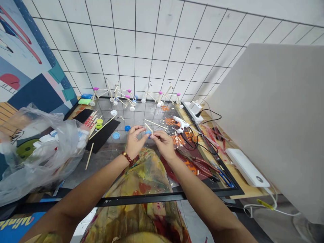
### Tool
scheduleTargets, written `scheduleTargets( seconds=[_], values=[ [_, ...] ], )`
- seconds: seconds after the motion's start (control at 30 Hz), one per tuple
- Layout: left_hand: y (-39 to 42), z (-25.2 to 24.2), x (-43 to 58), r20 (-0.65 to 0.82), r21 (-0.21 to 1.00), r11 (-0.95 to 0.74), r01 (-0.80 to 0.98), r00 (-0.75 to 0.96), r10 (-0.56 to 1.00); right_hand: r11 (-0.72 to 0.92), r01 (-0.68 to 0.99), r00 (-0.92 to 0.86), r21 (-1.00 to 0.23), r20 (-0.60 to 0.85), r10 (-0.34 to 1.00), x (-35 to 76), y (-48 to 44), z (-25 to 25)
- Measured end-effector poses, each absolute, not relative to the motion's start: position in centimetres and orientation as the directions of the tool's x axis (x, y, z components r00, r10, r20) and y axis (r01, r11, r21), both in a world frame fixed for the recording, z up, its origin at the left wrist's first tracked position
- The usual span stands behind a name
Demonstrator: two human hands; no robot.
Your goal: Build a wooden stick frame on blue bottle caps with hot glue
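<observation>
Paint-stained cloth lies nearest us; beyond, above the glossy tabletop's middle, our left hand pinches a blue cap, our right hand thin sticks. We judge this piece barely begun, the stick models at the far edge largely complete. Beyond, a tiled wall.

Both forearms angle inward, left hand and right hand pinching close together.

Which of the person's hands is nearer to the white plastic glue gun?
Right. The right hand is left of the glue gun and closer to the person's body; the left hand is farther left.
</observation>
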State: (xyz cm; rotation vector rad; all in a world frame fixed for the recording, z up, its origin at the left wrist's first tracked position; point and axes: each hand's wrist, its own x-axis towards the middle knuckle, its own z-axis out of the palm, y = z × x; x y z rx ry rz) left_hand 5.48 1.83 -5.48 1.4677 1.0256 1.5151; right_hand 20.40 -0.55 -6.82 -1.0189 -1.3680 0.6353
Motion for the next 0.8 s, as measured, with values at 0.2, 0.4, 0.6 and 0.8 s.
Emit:
scheduleTargets(
  seconds=[0.2, 0.4, 0.6, 0.8],
  values=[
    [2.8, -5.9, 4.8, 0.381, 0.924, -0.382, -0.005, -0.048, 0.923, 0.419, 0.161, 0.231, -0.893, 0.447, 0.864, 20.8, -0.2, -7.1],
    [6.3, -5.9, 2.7, 0.281, 0.917, -0.361, -0.167, -0.372, 0.885, 0.319, 0.009, 0.552, -0.948, 0.271, 0.789, 23.3, 1.8, -7.5],
    [6.6, -5.4, 1.7, 0.343, 0.907, -0.404, -0.119, -0.348, 0.873, 0.339, -0.02, 0.616, -0.941, 0.256, 0.745, 24.5, 2.0, -6.8],
    [4.0, -4.8, 3.2, 0.437, 0.897, -0.442, 0.002, -0.141, 0.888, 0.345, -0.011, 0.49, -0.938, 0.296, 0.82, 22.7, 0.7, -6.0]
  ],
)
